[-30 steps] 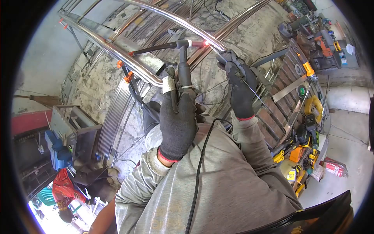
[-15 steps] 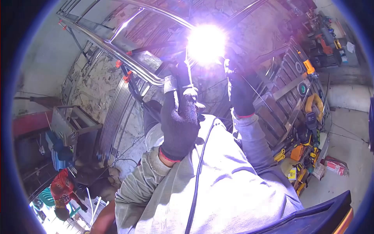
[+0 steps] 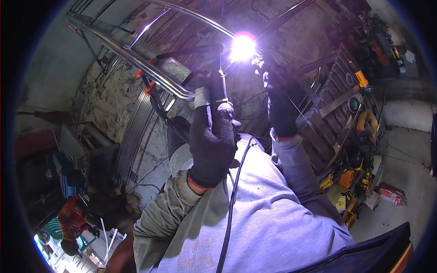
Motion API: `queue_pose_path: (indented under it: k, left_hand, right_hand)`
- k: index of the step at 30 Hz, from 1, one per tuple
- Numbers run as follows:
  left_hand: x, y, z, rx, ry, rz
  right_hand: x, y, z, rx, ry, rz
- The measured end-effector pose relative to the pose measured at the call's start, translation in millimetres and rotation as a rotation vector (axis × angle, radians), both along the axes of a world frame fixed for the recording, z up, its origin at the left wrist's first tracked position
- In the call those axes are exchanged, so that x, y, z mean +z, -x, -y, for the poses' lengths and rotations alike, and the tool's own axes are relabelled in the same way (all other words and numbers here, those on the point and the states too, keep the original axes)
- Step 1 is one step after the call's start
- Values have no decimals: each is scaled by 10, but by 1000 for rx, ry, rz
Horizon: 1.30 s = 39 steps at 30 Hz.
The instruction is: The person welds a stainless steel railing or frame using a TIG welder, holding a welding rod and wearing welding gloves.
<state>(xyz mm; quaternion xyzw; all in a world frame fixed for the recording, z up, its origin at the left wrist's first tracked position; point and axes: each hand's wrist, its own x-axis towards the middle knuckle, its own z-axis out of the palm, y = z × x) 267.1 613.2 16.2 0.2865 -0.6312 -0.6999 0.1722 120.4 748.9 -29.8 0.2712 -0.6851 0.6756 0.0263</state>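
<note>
A bright welding arc (image 3: 243,47) burns at the end of a shiny metal tube (image 3: 200,19) of a tubular frame. My left hand (image 3: 211,148), in a dark knitted glove with pale tape on one finger, is closed round the slim handle of a welding torch (image 3: 221,84), whose head is near the glare. To the right of the arc, my right hand (image 3: 283,107) is gloved too and closed on a thin filler rod (image 3: 300,110); its tail slants down to the right. Glare and shadow hide the rod's tip and most right-hand fingers.
A bent polished tube (image 3: 154,78) with orange-tipped clamps (image 3: 148,87) lies left of my hands. A black cable (image 3: 232,195) crosses my shirt. Power tools (image 3: 348,177) and a slatted metal rack (image 3: 327,113) stand right. Another person in red (image 3: 72,218) is at lower left.
The arc's glare has shrunk and the whole room looks darker. Both hands keep nearly the same place, the left one shifted very slightly down and right.
</note>
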Motion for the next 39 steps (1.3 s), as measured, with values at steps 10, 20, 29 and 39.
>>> queue_pose_path:
  k: [10,20,29,39]
  left_hand:
    - [232,10,64,15,-241,69]
    - [74,15,139,-30,314,-87]
    - [353,39,195,1,-271,162]
    - [252,39,183,-11,-275,138]
  right_hand:
    - [-75,-152,94,62,211,240]
    - [181,-166,139,33,176,248]
    - [181,-149,91,-35,17,131]
    - [170,-138,118,-30,99,155]
